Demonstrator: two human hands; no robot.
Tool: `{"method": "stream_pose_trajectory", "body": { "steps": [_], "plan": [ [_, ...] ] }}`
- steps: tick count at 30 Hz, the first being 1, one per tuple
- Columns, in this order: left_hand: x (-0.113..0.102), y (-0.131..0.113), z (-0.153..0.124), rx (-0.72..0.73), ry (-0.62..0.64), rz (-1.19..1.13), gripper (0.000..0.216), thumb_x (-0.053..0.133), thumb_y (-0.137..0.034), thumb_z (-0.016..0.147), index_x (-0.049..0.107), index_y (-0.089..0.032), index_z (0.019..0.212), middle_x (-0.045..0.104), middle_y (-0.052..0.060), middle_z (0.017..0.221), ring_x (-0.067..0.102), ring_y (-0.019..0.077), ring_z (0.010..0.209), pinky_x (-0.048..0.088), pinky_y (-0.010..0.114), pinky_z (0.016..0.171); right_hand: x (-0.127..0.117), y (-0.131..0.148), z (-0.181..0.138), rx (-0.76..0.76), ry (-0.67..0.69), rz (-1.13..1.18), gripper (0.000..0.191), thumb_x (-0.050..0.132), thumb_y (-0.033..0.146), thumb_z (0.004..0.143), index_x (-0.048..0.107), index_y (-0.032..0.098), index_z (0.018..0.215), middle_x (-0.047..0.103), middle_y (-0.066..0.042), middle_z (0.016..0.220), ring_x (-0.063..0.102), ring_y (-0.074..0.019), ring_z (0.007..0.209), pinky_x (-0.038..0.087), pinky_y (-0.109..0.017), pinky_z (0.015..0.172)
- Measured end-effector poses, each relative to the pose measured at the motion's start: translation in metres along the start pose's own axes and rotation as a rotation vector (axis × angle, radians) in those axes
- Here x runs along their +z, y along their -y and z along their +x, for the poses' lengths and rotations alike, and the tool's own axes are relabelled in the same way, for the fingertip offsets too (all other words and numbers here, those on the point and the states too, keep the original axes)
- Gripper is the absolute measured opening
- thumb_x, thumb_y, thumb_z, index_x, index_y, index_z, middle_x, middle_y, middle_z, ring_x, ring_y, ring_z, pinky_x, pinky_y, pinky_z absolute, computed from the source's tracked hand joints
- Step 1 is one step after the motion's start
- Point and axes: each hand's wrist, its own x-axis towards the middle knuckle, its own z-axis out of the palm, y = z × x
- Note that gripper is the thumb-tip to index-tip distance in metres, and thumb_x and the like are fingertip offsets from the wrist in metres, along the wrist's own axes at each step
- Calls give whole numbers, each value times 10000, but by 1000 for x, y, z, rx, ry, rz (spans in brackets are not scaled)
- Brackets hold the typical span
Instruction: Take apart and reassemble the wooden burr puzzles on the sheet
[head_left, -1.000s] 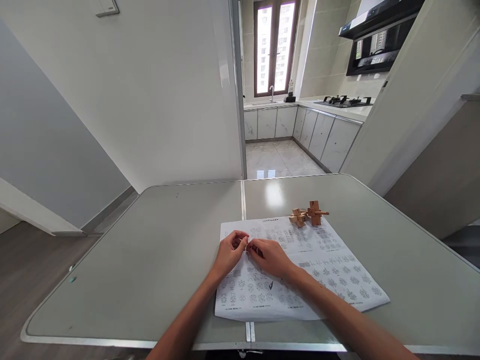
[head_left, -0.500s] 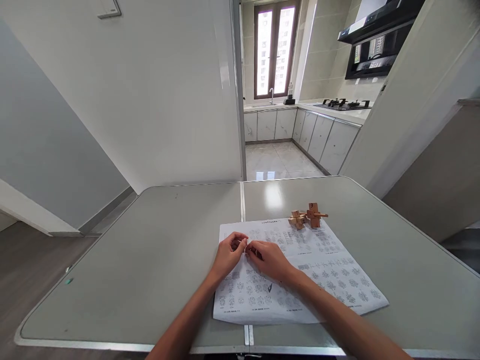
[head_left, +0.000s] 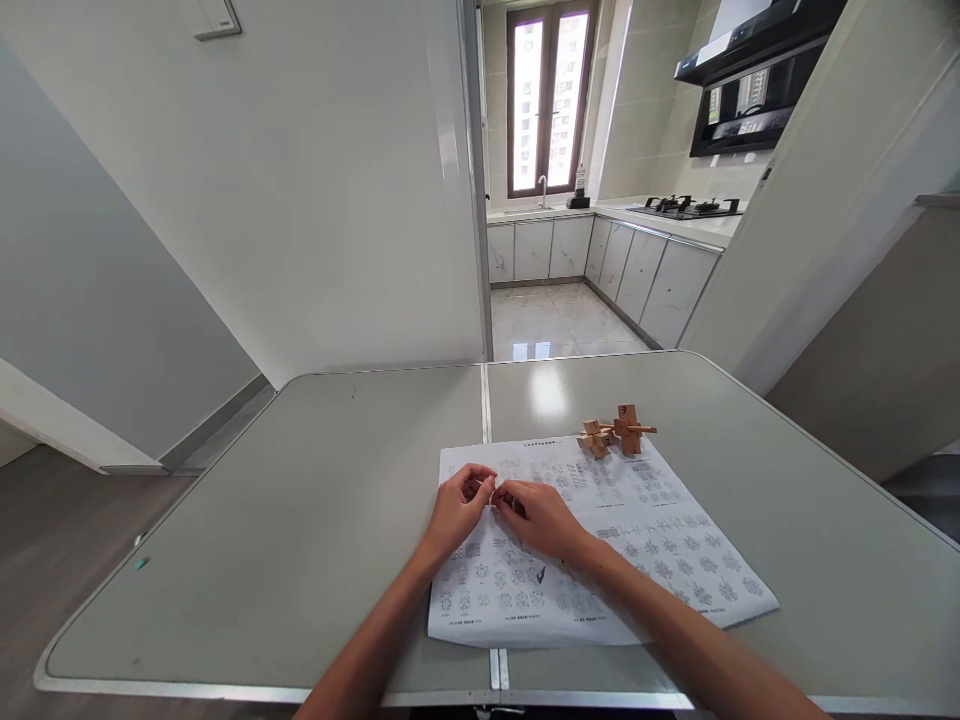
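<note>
My left hand [head_left: 456,510] and my right hand [head_left: 541,517] meet fingertip to fingertip over a printed sheet of diagrams [head_left: 645,530] on the grey folding table [head_left: 300,520]. Both hands have their fingers curled in a pinch around something small that I cannot make out. Two small wooden puzzle pieces [head_left: 615,432] stand at the sheet's far edge, well beyond my right hand.
The table's metal centre seam [head_left: 484,400] runs away from me under the sheet. A small green mark [head_left: 140,563] lies near the table's left edge. Beyond the table a white wall and a doorway open onto a kitchen with cabinets [head_left: 645,270].
</note>
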Motion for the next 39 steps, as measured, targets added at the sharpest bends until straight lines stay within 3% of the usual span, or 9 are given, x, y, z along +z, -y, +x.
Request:
{"method": "stream_pose_trajectory", "body": {
  "steps": [8, 14, 17, 20, 23, 27, 33, 39],
  "plan": [
    [0, -1, 0, 3, -1, 4, 279, 606, -459, 917, 704, -204, 971, 719, 43, 902, 657, 184, 775, 522, 280, 704, -1, 0, 1, 1, -11, 54, 181, 530, 223, 972, 638, 223, 827, 700, 5, 759, 588, -154, 649, 390, -267, 626],
    [0, -1, 0, 10, -19, 4, 258, 619, -440, 905, 714, -204, 946, 720, 40, 893, 647, 176, 761, 507, 270, 687, -8, 4, 6, 130, -41, 423, 283, 536, 412, 999, 669, 216, 845, 623, 20, 655, 532, -139, 576, 413, -269, 591],
    [1, -1, 0, -1, -15, 4, 269, 625, -449, 902, 714, -200, 955, 706, 36, 865, 623, 167, 723, 492, 266, 660, -15, 0, 10, 247, -136, 687, 344, 594, 524, 960, 653, 209, 834, 561, 41, 611, 471, -114, 510, 387, -254, 526],
    [1, -2, -1, -10, -13, 0, 275, 622, -457, 907, 710, -202, 959, 683, 25, 823, 604, 159, 699, 486, 265, 655, -27, -11, 14, 344, -358, 932, 413, 627, 602, 921, 632, 209, 794, 479, 65, 528, 368, -92, 435, 289, -233, 425],
    [0, -3, -2, -19, -13, 5, 289, 619, -478, 907, 705, -205, 950, 662, 16, 783, 592, 159, 689, 480, 268, 658, -45, -27, 16, 386, -570, 1184, 466, 646, 609, 903, 561, 212, 672, 471, 62, 485, 327, -73, 390, 250, -224, 377],
    [0, -3, -2, -18, -9, 6, 304, 617, -492, 903, 703, -205, 950, 655, 20, 784, 578, 161, 689, 466, 269, 653, -68, -52, 16, 387, -733, 1485, 451, 594, 545, 936, 526, 213, 639, 435, 73, 454, 302, -55, 334, 239, -203, 322],
    [0, -2, -2, -19, -3, 12, 313, 612, -497, 912, 704, -202, 962, 648, 17, 795, 576, 162, 708, 481, 272, 677, -87, -85, 10, 352, -858, 1823, 439, 441, 540, 1004, 503, 219, 709, 435, 80, 457, 326, -64, 300, 273, -187, 270],
    [-1, -4, -3, -26, 6, 12, 298, 609, -481, 920, 700, -201, 965, 647, 15, 806, 571, 158, 711, 470, 272, 682, -101, -110, 1, 263, -817, 2140, 485, 297, 601, 1030, 468, 227, 772, 459, 84, 462, 396, -69, 287, 309, -182, 270]
  ]
}}
